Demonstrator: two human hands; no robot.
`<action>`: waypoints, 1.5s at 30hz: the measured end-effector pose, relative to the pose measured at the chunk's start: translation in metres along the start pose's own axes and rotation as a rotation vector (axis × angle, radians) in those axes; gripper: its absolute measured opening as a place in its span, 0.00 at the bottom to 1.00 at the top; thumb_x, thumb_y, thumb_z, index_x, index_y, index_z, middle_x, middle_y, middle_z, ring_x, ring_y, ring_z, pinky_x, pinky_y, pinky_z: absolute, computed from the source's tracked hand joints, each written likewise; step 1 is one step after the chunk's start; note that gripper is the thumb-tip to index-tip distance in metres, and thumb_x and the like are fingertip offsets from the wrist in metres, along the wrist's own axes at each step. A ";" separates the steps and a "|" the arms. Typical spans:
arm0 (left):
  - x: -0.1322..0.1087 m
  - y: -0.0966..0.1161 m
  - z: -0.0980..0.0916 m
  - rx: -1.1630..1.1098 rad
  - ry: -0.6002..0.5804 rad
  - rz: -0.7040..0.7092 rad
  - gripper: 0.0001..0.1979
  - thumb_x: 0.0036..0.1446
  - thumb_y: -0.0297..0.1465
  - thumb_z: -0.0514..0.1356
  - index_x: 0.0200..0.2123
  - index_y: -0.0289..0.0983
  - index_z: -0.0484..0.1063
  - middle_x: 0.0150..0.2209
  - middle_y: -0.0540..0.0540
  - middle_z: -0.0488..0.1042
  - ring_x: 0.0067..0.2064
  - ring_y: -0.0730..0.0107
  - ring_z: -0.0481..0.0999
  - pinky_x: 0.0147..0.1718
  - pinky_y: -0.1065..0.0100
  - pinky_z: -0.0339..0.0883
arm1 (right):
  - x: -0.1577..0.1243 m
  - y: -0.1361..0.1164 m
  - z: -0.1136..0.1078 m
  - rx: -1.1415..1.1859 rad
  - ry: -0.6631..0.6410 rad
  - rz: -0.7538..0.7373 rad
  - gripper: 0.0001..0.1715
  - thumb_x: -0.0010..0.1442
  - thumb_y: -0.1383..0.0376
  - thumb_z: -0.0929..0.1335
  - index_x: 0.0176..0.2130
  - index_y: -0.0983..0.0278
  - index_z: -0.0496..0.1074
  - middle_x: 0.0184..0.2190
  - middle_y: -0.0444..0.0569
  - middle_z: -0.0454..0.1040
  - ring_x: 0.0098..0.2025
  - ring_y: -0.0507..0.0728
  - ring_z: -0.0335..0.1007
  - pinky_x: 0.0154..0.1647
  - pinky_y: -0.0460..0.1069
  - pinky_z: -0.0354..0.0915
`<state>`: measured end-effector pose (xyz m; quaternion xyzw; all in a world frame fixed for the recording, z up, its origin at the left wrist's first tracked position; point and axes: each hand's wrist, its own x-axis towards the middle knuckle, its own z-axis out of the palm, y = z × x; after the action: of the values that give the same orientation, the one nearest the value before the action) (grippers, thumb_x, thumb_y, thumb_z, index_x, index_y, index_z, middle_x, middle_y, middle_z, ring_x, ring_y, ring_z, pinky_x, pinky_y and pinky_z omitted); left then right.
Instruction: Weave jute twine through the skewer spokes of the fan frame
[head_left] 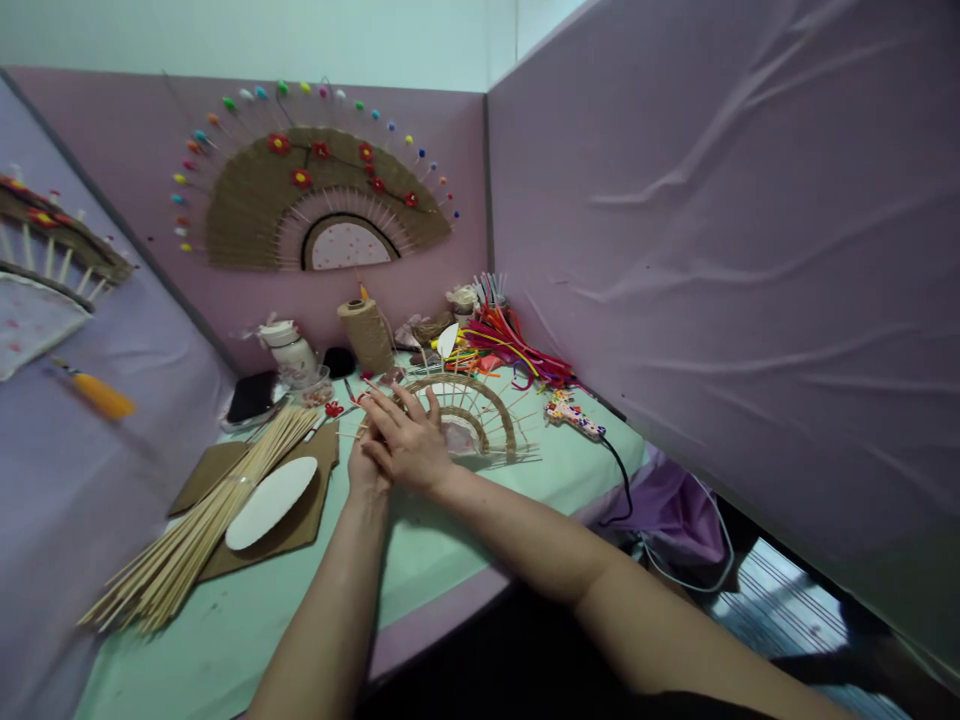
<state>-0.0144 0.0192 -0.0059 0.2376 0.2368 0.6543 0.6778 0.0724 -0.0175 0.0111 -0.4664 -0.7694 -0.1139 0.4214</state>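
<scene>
A half-built fan of wooden sticks wound with brown twine lies flat on the pale green table. My right hand lies across its left side, fingers stretched out and pressed on the sticks. Beneath it sits my left hand, mostly covered by the right one, so its fingers do not show. Both hands meet at the fan's left edge.
A bundle of bamboo skewers, brown cardboard and a white oval card lie to the left. A twine spool, a white jar, coloured pipe cleaners and a glue gun stand behind. Finished fans hang on the purple walls.
</scene>
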 end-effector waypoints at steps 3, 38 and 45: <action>0.008 0.004 -0.015 0.042 0.054 0.009 0.14 0.64 0.31 0.48 0.42 0.45 0.73 0.48 0.49 0.78 0.61 0.71 0.65 0.47 0.71 0.69 | -0.005 -0.002 0.001 0.015 -0.028 -0.067 0.31 0.67 0.52 0.58 0.64 0.59 0.56 0.64 0.47 0.60 0.68 0.61 0.44 0.68 0.64 0.27; -0.014 0.016 0.009 -0.194 -0.066 0.026 0.06 0.57 0.23 0.59 0.35 0.35 0.75 0.33 0.48 0.78 0.34 0.73 0.75 0.42 0.68 0.67 | -0.004 0.032 -0.002 0.023 0.250 0.239 0.12 0.62 0.57 0.67 0.33 0.59 0.76 0.32 0.47 0.71 0.41 0.58 0.60 0.45 0.54 0.47; -0.021 0.016 0.015 -0.148 -0.191 -0.034 0.12 0.58 0.29 0.58 0.45 0.36 0.74 0.41 0.43 0.79 0.43 0.66 0.77 0.46 0.64 0.68 | -0.003 0.034 -0.005 -0.037 0.238 0.251 0.16 0.62 0.56 0.67 0.28 0.62 0.73 0.30 0.47 0.71 0.40 0.58 0.59 0.46 0.54 0.47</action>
<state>-0.0185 -0.0015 0.0158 0.2441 0.1263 0.6329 0.7238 0.1035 -0.0041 0.0046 -0.5497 -0.6477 -0.1288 0.5117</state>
